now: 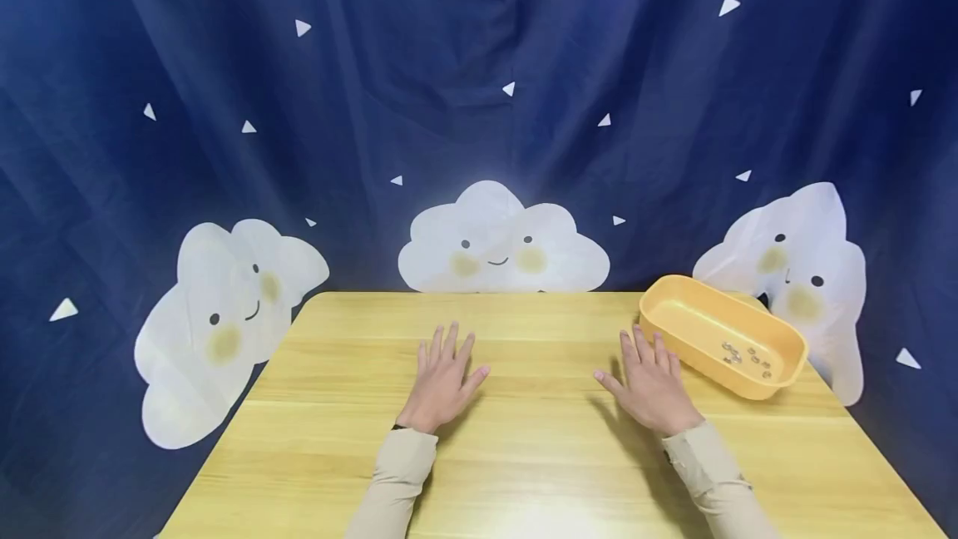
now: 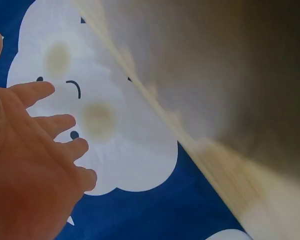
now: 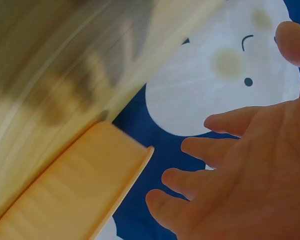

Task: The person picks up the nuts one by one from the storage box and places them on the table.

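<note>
My left hand [image 1: 439, 385] is over the middle-left of the wooden table [image 1: 524, 406], palm down with the fingers spread, holding nothing. In the left wrist view the left hand [image 2: 35, 155] has its fingers extended above the tabletop. To the right, my right hand [image 1: 651, 385] is also spread and holds nothing. It is nearest to a yellow oblong tub [image 1: 703, 318], just left of its near side. Several small, shiny clear pieces [image 1: 732, 353] lie on the tub's floor toward its right end; their kind is too small to tell. The right wrist view shows the tub's outer wall [image 3: 65, 185] beside the right hand [image 3: 240, 170].
A dark blue curtain [image 1: 479, 131] printed with white clouds and triangles hangs behind the table's far edge and along its sides. The tub stands at the back right corner, close to the table's edge.
</note>
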`<state>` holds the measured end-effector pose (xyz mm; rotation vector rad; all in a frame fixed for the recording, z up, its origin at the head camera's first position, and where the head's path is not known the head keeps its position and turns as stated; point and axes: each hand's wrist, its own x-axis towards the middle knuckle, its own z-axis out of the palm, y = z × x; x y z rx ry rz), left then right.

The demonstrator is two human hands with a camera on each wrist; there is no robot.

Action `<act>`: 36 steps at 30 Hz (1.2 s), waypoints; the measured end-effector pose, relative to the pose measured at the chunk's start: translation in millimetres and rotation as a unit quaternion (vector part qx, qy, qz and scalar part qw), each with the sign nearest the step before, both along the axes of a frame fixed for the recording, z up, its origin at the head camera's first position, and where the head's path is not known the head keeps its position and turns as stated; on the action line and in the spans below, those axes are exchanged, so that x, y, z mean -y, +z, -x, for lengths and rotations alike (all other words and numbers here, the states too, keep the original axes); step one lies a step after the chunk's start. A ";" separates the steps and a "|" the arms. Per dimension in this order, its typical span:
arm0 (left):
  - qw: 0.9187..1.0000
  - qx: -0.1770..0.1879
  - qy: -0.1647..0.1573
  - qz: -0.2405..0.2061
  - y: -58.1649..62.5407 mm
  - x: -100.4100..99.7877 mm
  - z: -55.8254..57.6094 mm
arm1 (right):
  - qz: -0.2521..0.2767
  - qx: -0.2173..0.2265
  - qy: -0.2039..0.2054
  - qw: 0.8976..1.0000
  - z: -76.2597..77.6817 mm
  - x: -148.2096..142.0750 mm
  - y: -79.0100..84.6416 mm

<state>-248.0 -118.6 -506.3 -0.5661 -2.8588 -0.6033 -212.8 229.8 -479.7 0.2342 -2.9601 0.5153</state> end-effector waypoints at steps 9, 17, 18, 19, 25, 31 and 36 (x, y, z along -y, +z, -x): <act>0.991 0.093 -0.076 -0.056 3.3 -20.6 0.2 | 0.051 -0.004 0.015 0.999 -7.3 -48.8 14.0; 0.969 0.175 -0.126 -0.117 18.5 -55.4 16.4 | 0.098 0.017 -0.047 0.994 -12.3 -112.1 28.4; 0.967 0.180 -0.127 -0.124 18.0 -58.7 19.2 | 0.106 0.022 -0.055 0.993 -12.6 -119.0 28.1; 0.965 0.185 -0.130 -0.133 18.1 -62.0 21.9 | 0.116 0.030 -0.063 0.991 -13.1 -125.6 28.1; 0.950 0.219 -0.129 -0.179 14.7 -86.8 38.3 | 0.167 0.047 -0.110 0.979 -16.4 -155.7 23.3; 0.920 0.256 -0.125 -0.269 6.2 -121.1 52.9 | 0.237 0.053 -0.149 0.959 -21.1 -164.7 13.0; 0.895 0.272 -0.123 -0.332 1.4 -154.3 59.7 | 0.269 0.059 -0.199 0.941 -20.2 -170.2 7.8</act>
